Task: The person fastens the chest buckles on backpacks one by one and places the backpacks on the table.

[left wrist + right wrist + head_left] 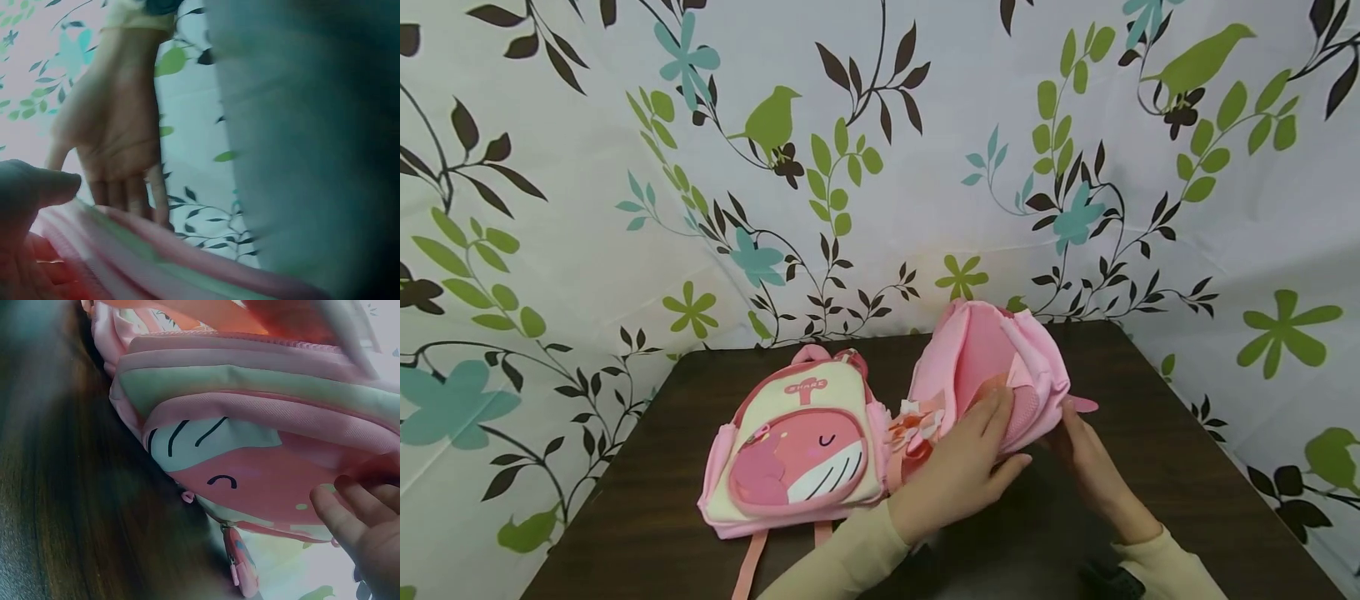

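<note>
A pink backpack [1037,354] is tilted up off its base on the right of the table, its back and orange straps [917,429] toward me. My left hand [958,471] lies against its back panel with fingers extended and thumb spread below. On the far side, my right hand [1086,458] touches the bag with straight fingers. The right wrist view shows those fingertips at the whale-face front pocket [281,478], where a pink zipper charm [240,562] dangles. A second pink and cream backpack [762,387] with a whale pocket lies front up at left.
The dark wooden table [647,450] carries both bags. A strap [751,562] of the left backpack trails toward the near edge. Behind the table hangs a white cloth [895,200] printed with leaves, birds and flowers.
</note>
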The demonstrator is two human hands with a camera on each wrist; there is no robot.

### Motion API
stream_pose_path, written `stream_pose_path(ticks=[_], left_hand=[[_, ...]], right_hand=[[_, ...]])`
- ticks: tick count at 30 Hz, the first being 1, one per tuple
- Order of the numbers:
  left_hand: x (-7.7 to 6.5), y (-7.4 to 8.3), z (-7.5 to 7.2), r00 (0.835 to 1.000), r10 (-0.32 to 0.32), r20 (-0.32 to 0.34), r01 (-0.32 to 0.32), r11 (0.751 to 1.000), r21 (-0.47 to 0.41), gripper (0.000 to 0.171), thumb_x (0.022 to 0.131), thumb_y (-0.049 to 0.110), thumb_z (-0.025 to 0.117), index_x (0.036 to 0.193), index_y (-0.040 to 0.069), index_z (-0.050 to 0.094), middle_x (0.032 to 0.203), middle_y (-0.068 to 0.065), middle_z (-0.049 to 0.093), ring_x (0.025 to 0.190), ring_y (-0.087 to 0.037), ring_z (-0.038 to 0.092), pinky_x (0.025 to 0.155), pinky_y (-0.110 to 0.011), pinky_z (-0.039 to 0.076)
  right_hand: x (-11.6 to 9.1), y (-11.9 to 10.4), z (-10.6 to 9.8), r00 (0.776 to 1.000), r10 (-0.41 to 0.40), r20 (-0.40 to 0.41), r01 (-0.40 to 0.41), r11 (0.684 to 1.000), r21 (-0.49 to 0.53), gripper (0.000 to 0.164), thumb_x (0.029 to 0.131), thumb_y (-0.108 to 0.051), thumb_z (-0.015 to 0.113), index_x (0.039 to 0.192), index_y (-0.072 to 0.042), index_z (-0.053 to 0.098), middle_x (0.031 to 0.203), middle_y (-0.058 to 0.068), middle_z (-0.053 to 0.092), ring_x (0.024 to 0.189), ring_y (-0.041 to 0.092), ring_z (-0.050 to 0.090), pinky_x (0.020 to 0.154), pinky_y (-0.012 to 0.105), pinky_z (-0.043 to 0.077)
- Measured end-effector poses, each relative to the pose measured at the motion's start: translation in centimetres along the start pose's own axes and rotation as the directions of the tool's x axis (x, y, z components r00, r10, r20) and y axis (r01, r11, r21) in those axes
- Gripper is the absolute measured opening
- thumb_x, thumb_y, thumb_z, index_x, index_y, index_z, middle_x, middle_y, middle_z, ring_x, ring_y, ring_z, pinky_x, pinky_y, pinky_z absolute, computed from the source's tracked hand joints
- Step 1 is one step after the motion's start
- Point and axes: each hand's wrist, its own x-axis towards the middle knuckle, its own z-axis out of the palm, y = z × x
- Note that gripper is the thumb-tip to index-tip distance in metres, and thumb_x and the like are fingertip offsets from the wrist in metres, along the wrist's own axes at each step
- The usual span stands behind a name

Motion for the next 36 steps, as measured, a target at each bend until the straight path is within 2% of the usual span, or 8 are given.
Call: stream_pose_path(ticks=[4, 7, 12, 17, 22, 27, 32, 36], left_hand=[[-1.4, 0.0, 1.0, 1.000, -0.004, 0.029, 0.000, 0.989, 0.150, 0.080, 0.099, 0.040, 0.063, 0.158, 0.003, 0.025, 0.158, -0.012, 0.038, 0.144, -0.020, 0.039, 0.110, -0.032, 0.037], [-2.3, -0.4, 1.3, 0.999, -0.015, 0.030, 0.009, 0.978, 0.208, 0.078, 0.096, 0.038, 0.068, 0.157, 0.005, 0.031, 0.153, -0.011, 0.046, 0.135, -0.020, 0.050, 0.102, -0.032, 0.047], [-3.6, -1.3, 1.7, 0.998, -0.027, 0.060, 0.014, 0.977, 0.213, 0.073, 0.095, 0.032, 0.070, 0.155, 0.007, 0.036, 0.150, -0.010, 0.049, 0.122, -0.020, 0.061, 0.092, -0.032, 0.054], [-4.2, -1.9, 2.0, 0.997, -0.027, 0.071, 0.011, 0.977, 0.212, 0.068, 0.096, 0.031, 0.069, 0.154, 0.009, 0.039, 0.147, -0.008, 0.053, 0.123, -0.019, 0.061, 0.095, -0.031, 0.052], [-4.5, -2.3, 2.4, 0.997, -0.023, 0.074, 0.007, 0.979, 0.205, 0.064, 0.097, 0.030, 0.068, 0.152, 0.011, 0.041, 0.144, -0.005, 0.055, 0.118, -0.017, 0.062, 0.096, -0.028, 0.050], [-4.5, -2.8, 3.0, 0.999, 0.000, 0.048, -0.010, 0.976, 0.217, 0.060, 0.096, 0.029, 0.070, 0.149, 0.012, 0.046, 0.136, -0.004, 0.061, 0.107, -0.015, 0.067, 0.092, -0.027, 0.052], [-4.5, -3.0, 3.4, 0.997, 0.012, 0.072, -0.026, 0.980, 0.196, 0.056, 0.096, 0.025, 0.071, 0.145, 0.013, 0.050, 0.129, -0.003, 0.065, 0.099, -0.014, 0.068, 0.088, -0.026, 0.053], [-4.4, -3.0, 3.7, 0.994, 0.010, 0.109, -0.028, 0.986, 0.163, 0.051, 0.095, 0.021, 0.071, 0.142, 0.013, 0.052, 0.123, -0.003, 0.066, 0.096, -0.013, 0.068, 0.086, -0.025, 0.054]], right_hand=[[0.1, 0.1, -0.2, 0.999, 0.022, -0.046, -0.023, 1.000, -0.010, 0.046, 0.113, -0.030, 0.014, 0.140, -0.028, 0.052, 0.134, -0.012, 0.058, 0.123, 0.001, 0.055, 0.095, 0.018, 0.047], [0.1, 0.2, -0.4, 0.995, 0.040, -0.095, -0.041, 0.999, -0.011, 0.044, 0.113, -0.030, 0.017, 0.133, -0.030, 0.056, 0.127, -0.011, 0.060, 0.117, 0.002, 0.058, 0.092, 0.019, 0.048], [0.2, 0.0, -1.1, 0.990, 0.042, -0.135, -0.039, 0.999, 0.020, 0.043, 0.113, -0.025, 0.023, 0.126, -0.029, 0.063, 0.122, -0.009, 0.065, 0.113, 0.003, 0.061, 0.093, 0.018, 0.048], [0.1, -0.2, -1.8, 0.978, 0.103, -0.183, -0.109, 0.994, -0.022, 0.034, 0.112, -0.023, 0.031, 0.120, -0.023, 0.064, 0.113, -0.006, 0.066, 0.106, 0.005, 0.063, 0.091, 0.018, 0.048], [0.2, -0.1, -2.4, 0.958, 0.188, -0.218, -0.220, 0.966, -0.133, 0.037, 0.111, -0.029, 0.033, 0.126, -0.005, 0.056, 0.110, -0.006, 0.064, 0.102, 0.006, 0.062, 0.087, 0.017, 0.049], [0.3, 0.3, -2.8, 0.942, 0.236, -0.238, -0.271, 0.955, -0.124, 0.055, 0.111, -0.035, 0.033, 0.137, 0.012, 0.042, 0.110, -0.005, 0.061, 0.102, 0.005, 0.062, 0.086, 0.018, 0.050], [0.3, 0.7, -3.6, 0.913, 0.308, -0.270, -0.346, 0.932, -0.106, 0.065, 0.110, -0.042, 0.033, 0.147, 0.011, 0.029, 0.115, -0.004, 0.055, 0.106, 0.003, 0.057, 0.088, 0.013, 0.045], [0.4, 1.1, -4.1, 0.885, 0.356, -0.298, -0.404, 0.907, -0.115, 0.067, 0.109, -0.044, 0.035, 0.150, 0.008, 0.026, 0.115, -0.005, 0.053, 0.103, 0.004, 0.055, 0.085, 0.013, 0.045]])
